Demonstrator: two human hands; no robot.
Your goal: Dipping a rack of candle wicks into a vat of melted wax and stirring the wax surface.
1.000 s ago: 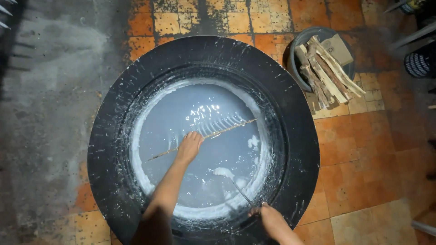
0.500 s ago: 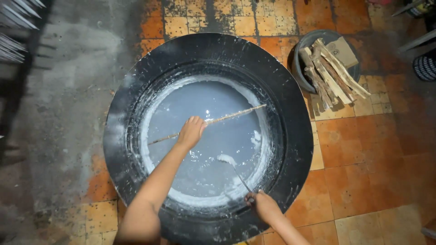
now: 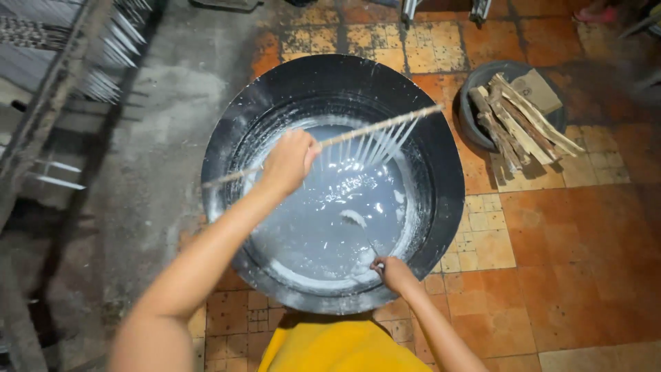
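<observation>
Left hand has a tight grip on the long thin wood stick w/ hanging strings, over the big round black pan of white liquid. Right hand pinches a small thin tool at the pan's edge. If the stick tips, the wet strings may stick together or drip on the floor.

orange tiled floor, black basin, firewood bowl

You get warm, fairly dim indoor light; white glare spots sit on the pale grey liquid inside the wide black round basin. The upper left of the frame is blurred and shadowed.
</observation>
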